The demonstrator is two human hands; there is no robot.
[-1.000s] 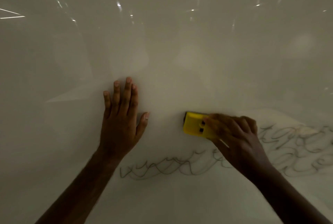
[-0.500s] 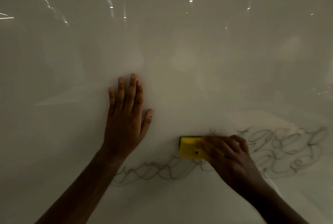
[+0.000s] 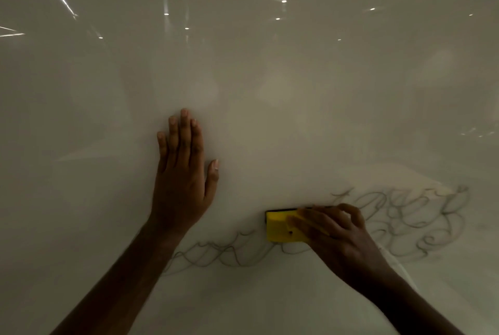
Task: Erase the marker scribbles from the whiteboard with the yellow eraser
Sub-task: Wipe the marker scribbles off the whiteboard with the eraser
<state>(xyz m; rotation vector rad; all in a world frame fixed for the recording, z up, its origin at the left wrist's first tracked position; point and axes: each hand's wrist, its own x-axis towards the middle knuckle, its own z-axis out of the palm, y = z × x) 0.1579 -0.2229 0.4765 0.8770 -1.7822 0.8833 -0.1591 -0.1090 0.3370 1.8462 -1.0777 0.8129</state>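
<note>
A glossy whiteboard [image 3: 270,91] fills the whole view. My right hand [image 3: 340,237] grips the yellow eraser [image 3: 279,228] and presses it flat on the board, its dark pad edge facing up. Thin grey wavy scribbles [image 3: 224,253] run just below and left of the eraser. A denser patch of looping scribbles [image 3: 413,224] lies to the right of my right hand. My left hand [image 3: 183,181] rests flat on the board up and to the left of the eraser, fingers extended and holding nothing.
Small bright light reflections [image 3: 283,1] dot the upper board. A paler smeared patch [image 3: 378,175] arcs above the looping scribbles.
The eraser and my right hand have slid down from above the wavy line onto its right end, where some of the line is gone. My left hand stays planted.
</note>
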